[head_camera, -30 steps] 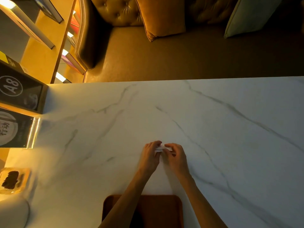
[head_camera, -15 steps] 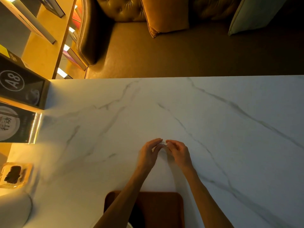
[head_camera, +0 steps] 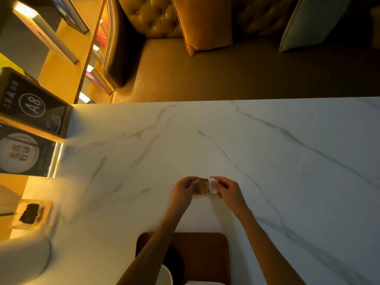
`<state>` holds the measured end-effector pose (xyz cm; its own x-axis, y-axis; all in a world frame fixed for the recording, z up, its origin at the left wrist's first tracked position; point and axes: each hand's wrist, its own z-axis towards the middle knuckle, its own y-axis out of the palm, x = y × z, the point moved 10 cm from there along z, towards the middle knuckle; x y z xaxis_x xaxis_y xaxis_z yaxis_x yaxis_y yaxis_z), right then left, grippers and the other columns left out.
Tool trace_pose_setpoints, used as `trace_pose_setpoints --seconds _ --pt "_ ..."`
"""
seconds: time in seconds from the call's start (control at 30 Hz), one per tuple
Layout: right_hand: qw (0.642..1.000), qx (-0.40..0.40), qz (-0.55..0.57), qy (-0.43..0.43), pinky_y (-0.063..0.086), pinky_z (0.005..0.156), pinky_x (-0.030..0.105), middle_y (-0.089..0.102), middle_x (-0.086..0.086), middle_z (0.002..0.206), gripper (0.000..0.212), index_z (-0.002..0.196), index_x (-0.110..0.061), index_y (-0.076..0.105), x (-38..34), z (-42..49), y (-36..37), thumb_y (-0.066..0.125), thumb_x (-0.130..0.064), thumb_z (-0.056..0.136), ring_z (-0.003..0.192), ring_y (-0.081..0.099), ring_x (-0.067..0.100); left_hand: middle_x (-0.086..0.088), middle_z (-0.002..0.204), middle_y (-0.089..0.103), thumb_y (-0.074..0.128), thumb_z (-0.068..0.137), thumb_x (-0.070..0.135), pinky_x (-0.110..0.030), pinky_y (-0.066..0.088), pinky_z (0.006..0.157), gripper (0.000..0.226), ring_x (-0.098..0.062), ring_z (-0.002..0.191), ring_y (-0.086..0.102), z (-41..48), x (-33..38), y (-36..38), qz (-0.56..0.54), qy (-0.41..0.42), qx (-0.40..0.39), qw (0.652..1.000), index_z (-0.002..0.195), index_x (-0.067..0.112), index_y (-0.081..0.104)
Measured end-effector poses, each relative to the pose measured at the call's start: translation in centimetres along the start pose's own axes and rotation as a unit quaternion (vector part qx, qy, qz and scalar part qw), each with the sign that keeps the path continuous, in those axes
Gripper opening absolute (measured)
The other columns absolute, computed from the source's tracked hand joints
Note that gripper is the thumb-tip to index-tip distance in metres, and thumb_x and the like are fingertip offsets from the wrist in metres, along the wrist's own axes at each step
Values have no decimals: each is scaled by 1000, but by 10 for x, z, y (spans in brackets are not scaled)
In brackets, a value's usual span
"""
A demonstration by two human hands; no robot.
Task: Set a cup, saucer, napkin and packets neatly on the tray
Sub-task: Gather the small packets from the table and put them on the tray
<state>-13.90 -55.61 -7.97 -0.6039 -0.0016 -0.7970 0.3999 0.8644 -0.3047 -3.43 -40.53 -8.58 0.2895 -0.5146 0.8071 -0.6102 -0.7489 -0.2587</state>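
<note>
Both hands hold small packets over the white marble table [head_camera: 267,161], just beyond the tray. My left hand [head_camera: 184,191] pinches the left edge of a brown packet [head_camera: 202,186]. My right hand [head_camera: 228,191] grips a white packet [head_camera: 213,185] that touches the brown one's right side. The brown wooden tray [head_camera: 205,256] lies at the near edge, partly under my forearms. A white cup rim [head_camera: 166,274] shows on the tray beside a dark round saucer [head_camera: 174,262]. A white napkin edge [head_camera: 203,282] peeks in at the bottom.
A clear holder with dark contents [head_camera: 30,213] stands at the table's left edge. Black signs, one marked A8 [head_camera: 35,103], stand along the left side. Beyond the far table edge there is a leather sofa [head_camera: 156,19] with cushions.
The packets, seen edge-on as a thin white stack before, are now spread flat, the brown one showing its face between my hands. My hands have drawn slightly apart.
</note>
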Motion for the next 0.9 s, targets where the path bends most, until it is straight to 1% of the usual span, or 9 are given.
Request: trace_pose_setpoints --seconds 0.03,0.13,0.23,0.3,0.43,0.53,0.6,0.73,0.9 --pt "1000 0 9 5 45 52 8 68 -1 90 30 117 -17 67 0 -9 0 58 -31 93 68 58 4 -4 84 75 61 94 17 -36 59 70 15 -20 75 69 -12 1 -4 -19 -1 1 1000 98 15 75" --pt "999 10 42 12 46 55 5 68 -7 92 24 115 -19 68 -3 -44 3 57 -24 94 76 61 -1 -5 80 74 59 95 14 -31 53 63 17 -16 69 64 -53 6 -9 -52 1 -1 999 94 20 75" --pt "996 0 86 17 50 55 13 67 -3 100 23 113 -31 64 -10 -89 14 49 -23 98 80 63 7 -5 80 75 59 95 13 -29 57 59 17 -16 67 69 -99 7 -16 -103 -16 20 994 96 15 75" --pt "996 -13 93 3 54 58 19 66 -4 107 27 120 -34 62 -21 -120 19 48 -27 98 83 65 11 -7 85 76 60 95 15 -27 59 56 17 -16 71 73 -130 6 -24 -162 -32 26 986 103 11 75" --pt "989 -60 131 -25 54 56 22 67 2 109 26 119 -38 63 -45 -181 24 50 -30 97 84 69 17 -7 105 74 63 92 28 -27 60 63 26 -24 95 73 -191 15 -32 -300 -36 -69 951 115 20 71" --pt "979 -98 171 -42 59 70 31 67 4 111 25 118 -35 64 -61 -219 30 53 -27 96 98 69 20 -12 111 72 61 90 31 -29 60 69 32 -28 104 70 -228 16 -42 -363 -35 -104 925 116 13 69" --pt "971 -122 194 -62 59 78 34 67 3 113 27 119 -32 64 -71 -246 35 56 -26 94 105 67 20 -17 113 70 60 90 28 -30 61 70 35 -30 105 69 -250 13 -52 -396 -39 -108 911 117 6 65" --pt "957 -165 223 -80 57 85 32 69 1 114 32 125 -27 61 -82 -289 47 58 -27 93 111 65 21 -22 113 67 59 90 23 -31 62 67 38 -30 100 69 -287 12 -68 -422 -34 -127 897 119 -2 58" --pt "950 -168 252 -79 58 84 34 68 9 116 29 122 -23 63 -78 -324 56 59 -21 93 112 65 27 -20 117 67 57 91 25 -32 62 72 33 -31 108 67 -324 15 -79 -411 5 -154 899 118 6 63"
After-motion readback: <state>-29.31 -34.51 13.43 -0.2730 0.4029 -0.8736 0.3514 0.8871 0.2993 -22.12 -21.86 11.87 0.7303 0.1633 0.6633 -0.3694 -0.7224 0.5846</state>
